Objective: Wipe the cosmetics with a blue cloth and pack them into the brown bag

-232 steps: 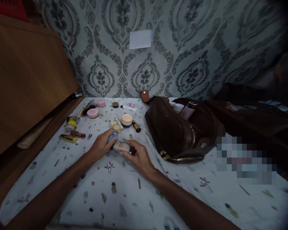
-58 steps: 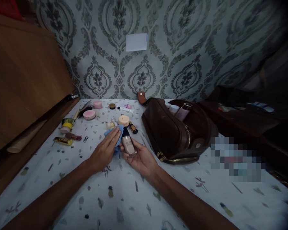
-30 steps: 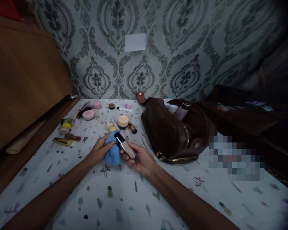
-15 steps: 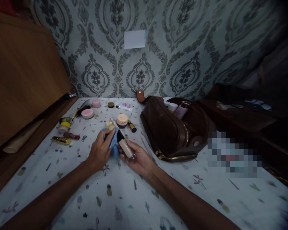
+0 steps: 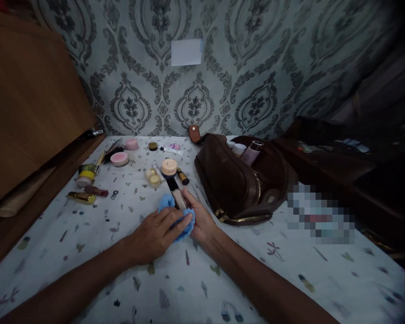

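Left hand [image 5: 157, 235] is curled over a blue cloth [image 5: 166, 201], fingers closed on it and pushing it against the lower end of a bottle [image 5: 178, 199]. Right hand [image 5: 202, 221] is closed around the bottle's right side, thumb up along it; its other fingers are hidden, so can't tell how far they wrap. Bottle sits between the hands, above the sheet [image 5: 121, 288], tilted, black cap [image 5: 172, 183] pointing away from the person. Likely reason: right hand braces it against the cloth's push.

Materials: bottle looks like clear glass, beige inside, straight-sided; cap glossy. Cloth soft, fuzzy, bunched up. Sheet is thin printed fabric, a bit wrinkled. Round jar [image 5: 169, 167] just beyond the cap, peach lid, dark base. Brown bag [image 5: 229, 180], smooth, leather-like, sits right with its mouth open, probably for easy reach.
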The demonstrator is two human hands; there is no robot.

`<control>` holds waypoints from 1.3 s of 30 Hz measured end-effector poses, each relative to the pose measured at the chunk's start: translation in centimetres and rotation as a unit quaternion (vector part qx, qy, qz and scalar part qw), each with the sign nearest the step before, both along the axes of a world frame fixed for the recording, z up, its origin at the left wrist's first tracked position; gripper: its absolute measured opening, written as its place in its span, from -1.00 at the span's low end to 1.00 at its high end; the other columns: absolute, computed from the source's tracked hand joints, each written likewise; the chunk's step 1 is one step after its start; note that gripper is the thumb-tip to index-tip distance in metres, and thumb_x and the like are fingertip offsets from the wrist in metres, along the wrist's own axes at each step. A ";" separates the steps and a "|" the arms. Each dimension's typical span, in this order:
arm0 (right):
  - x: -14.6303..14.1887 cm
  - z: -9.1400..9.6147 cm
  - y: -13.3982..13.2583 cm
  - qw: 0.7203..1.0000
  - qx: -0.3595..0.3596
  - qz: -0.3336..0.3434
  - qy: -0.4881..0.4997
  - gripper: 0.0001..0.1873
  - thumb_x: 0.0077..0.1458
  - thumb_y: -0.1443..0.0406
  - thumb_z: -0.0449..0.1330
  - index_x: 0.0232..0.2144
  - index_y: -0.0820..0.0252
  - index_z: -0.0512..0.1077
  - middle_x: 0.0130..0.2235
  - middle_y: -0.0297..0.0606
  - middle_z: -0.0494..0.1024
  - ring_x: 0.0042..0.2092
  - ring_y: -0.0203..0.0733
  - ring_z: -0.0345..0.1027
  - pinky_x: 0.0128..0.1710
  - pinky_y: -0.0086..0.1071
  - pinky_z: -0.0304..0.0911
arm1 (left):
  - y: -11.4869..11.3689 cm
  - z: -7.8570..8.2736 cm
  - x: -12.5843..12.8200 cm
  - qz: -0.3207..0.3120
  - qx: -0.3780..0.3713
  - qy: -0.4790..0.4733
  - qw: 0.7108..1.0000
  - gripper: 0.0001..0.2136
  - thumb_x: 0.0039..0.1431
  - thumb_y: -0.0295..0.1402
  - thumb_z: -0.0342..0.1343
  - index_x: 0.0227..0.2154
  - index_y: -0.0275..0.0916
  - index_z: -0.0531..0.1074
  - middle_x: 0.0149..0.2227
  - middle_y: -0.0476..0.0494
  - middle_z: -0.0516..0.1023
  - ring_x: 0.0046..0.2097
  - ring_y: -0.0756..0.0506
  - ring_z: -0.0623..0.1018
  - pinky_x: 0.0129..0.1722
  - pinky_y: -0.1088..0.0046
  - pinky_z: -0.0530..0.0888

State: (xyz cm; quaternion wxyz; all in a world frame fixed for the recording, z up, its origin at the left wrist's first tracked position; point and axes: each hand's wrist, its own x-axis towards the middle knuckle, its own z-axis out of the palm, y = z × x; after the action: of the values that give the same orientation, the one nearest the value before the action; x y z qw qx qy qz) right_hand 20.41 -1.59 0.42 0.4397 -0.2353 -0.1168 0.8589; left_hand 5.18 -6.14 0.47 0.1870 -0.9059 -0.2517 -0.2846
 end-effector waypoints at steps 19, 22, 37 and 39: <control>-0.6 0.6 -1.1 1.000 -0.009 -0.010 -0.023 -0.93 0.13 0.33 0.28 -0.32 0.24 0.52 -0.41 -0.32 0.61 -0.42 -0.30 0.46 -0.46 -0.46 0.37 | 2.9 -0.4 -2.7 0.112 -0.077 -0.166 0.977 -0.36 0.25 -0.56 -0.12 0.38 -0.15 -0.05 0.00 -0.31 0.34 0.03 -0.23 0.40 -0.04 0.17 0.48; -0.6 0.8 -0.9 0.999 -0.026 -0.031 -0.011 -0.96 0.13 0.35 0.29 -0.37 0.22 0.52 -0.45 -0.37 0.60 -0.45 -0.32 0.45 -0.45 -0.48 0.38 | 2.4 -0.3 -2.0 0.096 -0.020 -0.121 0.988 -0.40 0.28 -0.56 -0.12 0.37 -0.22 -0.02 -0.03 -0.33 0.37 0.01 -0.23 0.42 -0.06 0.19 0.50; -0.2 0.9 -0.3 0.999 -0.040 -0.017 -0.017 -0.74 0.27 0.22 0.16 -0.40 0.24 0.50 -0.48 -0.27 0.58 -0.46 -0.30 0.44 -0.50 -0.51 0.36 | 2.1 0.4 -2.2 0.045 -0.076 -0.172 0.981 -0.49 0.34 -0.47 -0.17 0.33 -0.18 0.08 -0.02 -0.31 0.37 -0.03 -0.21 0.43 -0.13 0.19 0.50; -0.4 1.0 -0.6 1.000 -0.023 0.002 -0.021 -0.73 0.27 0.20 0.16 -0.38 0.25 0.52 -0.45 -0.22 0.60 -0.42 -0.28 0.45 -0.49 -0.50 0.35 | 2.8 0.4 -2.9 0.068 -0.090 -0.190 0.975 -0.47 0.33 -0.46 -0.16 0.34 -0.12 0.07 -0.01 -0.30 0.33 -0.02 -0.22 0.40 -0.13 0.16 0.50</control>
State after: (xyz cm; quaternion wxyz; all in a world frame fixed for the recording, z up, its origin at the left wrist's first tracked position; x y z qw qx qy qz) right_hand 20.05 -2.18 1.38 0.4298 -0.2630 -0.1063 0.8572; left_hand 2.27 -3.33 0.87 0.0722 -0.8289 -0.3687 -0.4144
